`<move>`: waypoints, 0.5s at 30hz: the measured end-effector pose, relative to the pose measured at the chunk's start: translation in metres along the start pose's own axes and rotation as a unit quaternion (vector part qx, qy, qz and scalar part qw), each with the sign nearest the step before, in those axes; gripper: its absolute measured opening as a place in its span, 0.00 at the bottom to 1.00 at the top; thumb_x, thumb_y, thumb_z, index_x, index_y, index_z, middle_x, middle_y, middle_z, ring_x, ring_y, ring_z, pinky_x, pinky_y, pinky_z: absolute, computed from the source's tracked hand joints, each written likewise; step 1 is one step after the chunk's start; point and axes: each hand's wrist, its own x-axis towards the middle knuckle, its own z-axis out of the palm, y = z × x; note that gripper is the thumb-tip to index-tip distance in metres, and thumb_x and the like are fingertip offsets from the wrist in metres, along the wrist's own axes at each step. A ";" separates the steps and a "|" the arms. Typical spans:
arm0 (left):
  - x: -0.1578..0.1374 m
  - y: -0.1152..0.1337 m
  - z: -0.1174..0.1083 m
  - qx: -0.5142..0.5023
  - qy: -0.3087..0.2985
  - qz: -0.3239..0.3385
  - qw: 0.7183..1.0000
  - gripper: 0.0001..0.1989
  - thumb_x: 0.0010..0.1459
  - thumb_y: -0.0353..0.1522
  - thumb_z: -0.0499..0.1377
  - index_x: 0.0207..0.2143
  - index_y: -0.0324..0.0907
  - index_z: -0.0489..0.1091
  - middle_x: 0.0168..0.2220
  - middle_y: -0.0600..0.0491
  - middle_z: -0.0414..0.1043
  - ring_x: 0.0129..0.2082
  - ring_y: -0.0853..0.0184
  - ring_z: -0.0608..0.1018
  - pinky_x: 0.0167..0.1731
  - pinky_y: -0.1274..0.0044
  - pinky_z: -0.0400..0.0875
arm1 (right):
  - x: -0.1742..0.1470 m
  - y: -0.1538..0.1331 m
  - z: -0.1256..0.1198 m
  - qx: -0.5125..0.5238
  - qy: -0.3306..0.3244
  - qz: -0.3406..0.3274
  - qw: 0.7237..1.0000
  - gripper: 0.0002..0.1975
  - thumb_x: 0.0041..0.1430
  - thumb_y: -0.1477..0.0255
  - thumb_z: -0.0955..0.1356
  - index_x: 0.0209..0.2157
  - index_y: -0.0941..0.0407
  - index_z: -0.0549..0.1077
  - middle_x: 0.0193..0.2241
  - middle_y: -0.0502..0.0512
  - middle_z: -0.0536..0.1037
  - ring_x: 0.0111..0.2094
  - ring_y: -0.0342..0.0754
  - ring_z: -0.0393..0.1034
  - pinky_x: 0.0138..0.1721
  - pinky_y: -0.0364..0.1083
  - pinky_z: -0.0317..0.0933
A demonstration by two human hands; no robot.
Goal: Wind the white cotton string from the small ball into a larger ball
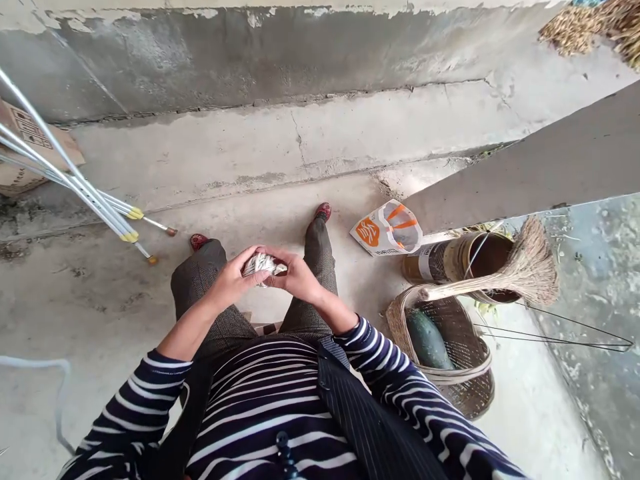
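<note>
A small whitish bundle with dark lines [263, 265], which looks like wound string or folded cloth, sits between my two hands above my lap. My left hand [235, 277] wraps its left side, with the thumb pressed along the near edge. On the other side my right hand [295, 273] has its fingers over the top and its thumb at the lower edge. The fingers of both hands nearly meet around the bundle, and they hide part of it. Its exact kind is too small to tell.
Metal crutches [100, 200] lean at the left by a cardboard box [35, 143]. To the right are a white-and-orange bag [373, 233], a ridged bucket [450, 257], a straw broom [530, 270], and a wicker basket [400, 313] holding a dark green gourd [430, 340]. A pale hose [60, 400] lies lower left.
</note>
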 end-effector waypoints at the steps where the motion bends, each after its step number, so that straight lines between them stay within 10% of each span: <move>1: 0.004 -0.004 0.004 0.000 0.018 -0.018 1.000 0.39 0.53 0.50 0.66 0.60 0.37 0.69 0.55 0.44 0.76 0.55 0.51 0.77 0.56 0.68 0.72 | 0.001 0.004 -0.003 -0.006 -0.011 0.007 1.000 0.33 0.49 0.66 0.77 0.58 0.55 0.75 0.50 0.56 0.80 0.43 0.49 0.74 0.50 0.51 0.70; 5: 0.016 -0.012 0.011 -0.019 0.065 -0.083 0.994 0.31 0.53 0.47 0.65 0.54 0.38 0.73 0.50 0.45 0.79 0.48 0.54 0.80 0.47 0.71 0.75 | 0.010 0.021 -0.048 0.041 -0.006 0.035 0.999 0.38 0.48 0.67 0.78 0.62 0.46 0.70 0.53 0.54 0.78 0.42 0.47 0.76 0.39 0.45 0.73; 7: 0.021 -0.013 0.007 -0.049 0.095 -0.112 0.988 0.30 0.53 0.47 0.65 0.54 0.39 0.73 0.49 0.45 0.79 0.47 0.55 0.80 0.44 0.73 0.76 | 0.018 0.041 -0.098 0.067 0.105 0.037 0.992 0.32 0.49 0.68 0.77 0.57 0.49 0.74 0.53 0.55 0.77 0.43 0.47 0.75 0.38 0.45 0.74; 11: 0.033 -0.014 -0.006 -0.137 0.162 -0.161 0.964 0.32 0.52 0.47 0.68 0.55 0.38 0.71 0.49 0.44 0.78 0.48 0.53 0.81 0.44 0.71 0.77 | 0.027 0.115 -0.212 0.029 0.434 0.229 0.871 0.22 0.51 0.75 0.72 0.50 0.57 0.75 0.40 0.52 0.78 0.37 0.42 0.73 0.41 0.44 0.73; 15: 0.050 -0.014 -0.012 -0.194 0.185 -0.237 0.934 0.34 0.49 0.47 0.70 0.54 0.40 0.69 0.50 0.42 0.78 0.51 0.48 0.80 0.41 0.67 0.81 | 0.021 0.204 -0.257 0.003 0.440 0.353 0.826 0.20 0.52 0.78 0.74 0.49 0.60 0.74 0.32 0.51 0.77 0.32 0.45 0.71 0.35 0.49 0.74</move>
